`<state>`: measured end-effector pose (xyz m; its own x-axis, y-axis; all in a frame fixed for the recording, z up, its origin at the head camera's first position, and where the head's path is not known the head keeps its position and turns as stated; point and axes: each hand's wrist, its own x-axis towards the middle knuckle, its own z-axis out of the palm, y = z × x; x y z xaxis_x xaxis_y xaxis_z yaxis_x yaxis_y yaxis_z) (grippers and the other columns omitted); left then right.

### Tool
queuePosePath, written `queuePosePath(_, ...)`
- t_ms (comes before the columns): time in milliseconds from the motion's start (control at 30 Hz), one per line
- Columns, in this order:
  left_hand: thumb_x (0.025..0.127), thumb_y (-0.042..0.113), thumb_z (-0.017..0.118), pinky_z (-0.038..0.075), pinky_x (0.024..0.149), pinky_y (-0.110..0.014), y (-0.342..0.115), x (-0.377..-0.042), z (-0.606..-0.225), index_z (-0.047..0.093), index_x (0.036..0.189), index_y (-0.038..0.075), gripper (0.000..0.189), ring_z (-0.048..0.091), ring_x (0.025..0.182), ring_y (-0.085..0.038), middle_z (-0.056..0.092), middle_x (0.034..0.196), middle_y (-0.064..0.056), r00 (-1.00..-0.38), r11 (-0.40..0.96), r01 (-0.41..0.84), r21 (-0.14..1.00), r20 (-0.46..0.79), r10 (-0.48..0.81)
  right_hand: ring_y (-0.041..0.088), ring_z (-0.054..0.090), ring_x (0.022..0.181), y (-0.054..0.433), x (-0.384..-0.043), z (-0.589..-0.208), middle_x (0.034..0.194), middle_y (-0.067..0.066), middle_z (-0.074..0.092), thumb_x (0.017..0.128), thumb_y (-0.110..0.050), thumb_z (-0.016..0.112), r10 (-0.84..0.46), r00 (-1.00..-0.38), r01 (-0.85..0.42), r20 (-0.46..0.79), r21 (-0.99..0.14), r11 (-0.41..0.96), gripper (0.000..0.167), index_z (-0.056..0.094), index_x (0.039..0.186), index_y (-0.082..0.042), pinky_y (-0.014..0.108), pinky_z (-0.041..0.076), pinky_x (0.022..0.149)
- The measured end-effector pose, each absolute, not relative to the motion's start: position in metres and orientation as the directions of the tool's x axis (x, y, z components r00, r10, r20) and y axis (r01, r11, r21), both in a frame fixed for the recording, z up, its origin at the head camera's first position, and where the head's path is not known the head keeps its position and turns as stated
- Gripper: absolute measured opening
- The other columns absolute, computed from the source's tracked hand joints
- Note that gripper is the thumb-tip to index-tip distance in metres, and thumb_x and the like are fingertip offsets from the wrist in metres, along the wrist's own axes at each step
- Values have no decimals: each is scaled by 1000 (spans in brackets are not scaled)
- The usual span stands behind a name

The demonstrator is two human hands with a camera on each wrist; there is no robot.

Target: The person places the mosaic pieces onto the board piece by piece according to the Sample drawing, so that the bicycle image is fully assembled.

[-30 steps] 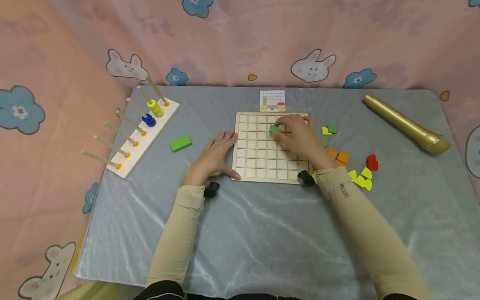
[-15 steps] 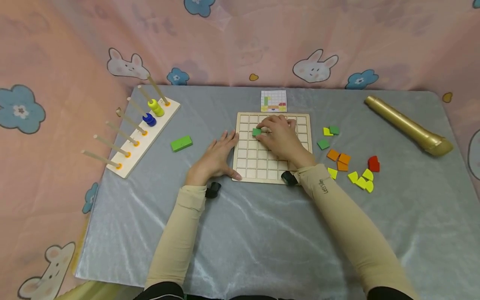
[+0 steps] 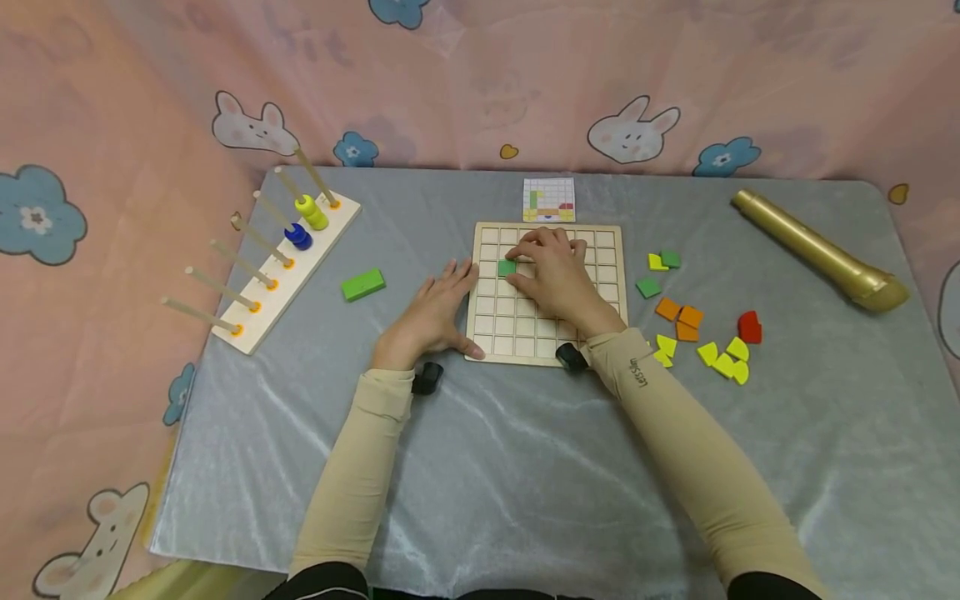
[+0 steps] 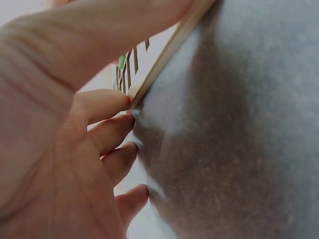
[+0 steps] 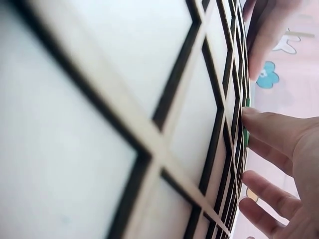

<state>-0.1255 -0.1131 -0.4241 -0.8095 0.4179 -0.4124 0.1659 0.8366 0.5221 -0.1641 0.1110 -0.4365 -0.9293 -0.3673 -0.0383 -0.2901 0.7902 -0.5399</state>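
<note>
Grid board (image 3: 525, 343): pale wood, is lying flat, showing rows of square cells parted by thin light strips with dark edges. Left hand (image 3: 431, 321) is spreading along its side, index fingertip touching the edge toward 9 o'clock, thumb lying over the corner near 8. Green tile (image 3: 506, 268): small, flat, squarish, is occupying a spot about 10 o'clock from the board's middle. Right hand (image 3: 558, 275) is pinching it from its 3 o'clock side. Wrist camera is catching only a thin green sliver; whether the tile is sitting fully in a cell, cannot tell.
</note>
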Motion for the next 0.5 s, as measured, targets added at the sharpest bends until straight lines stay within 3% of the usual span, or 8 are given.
queuePosePath(500,71,36,99,2,138,-47,-113,-124,-423,9,172,15,137,-3,168,-22,2,181,-3,-812,843,176,509,-408,417,41,44,134,120,-162,-438,147,16,57,100,-27,76,-367,-930,-291,-26,-559,776,36,73,132,-11,66,28,106)
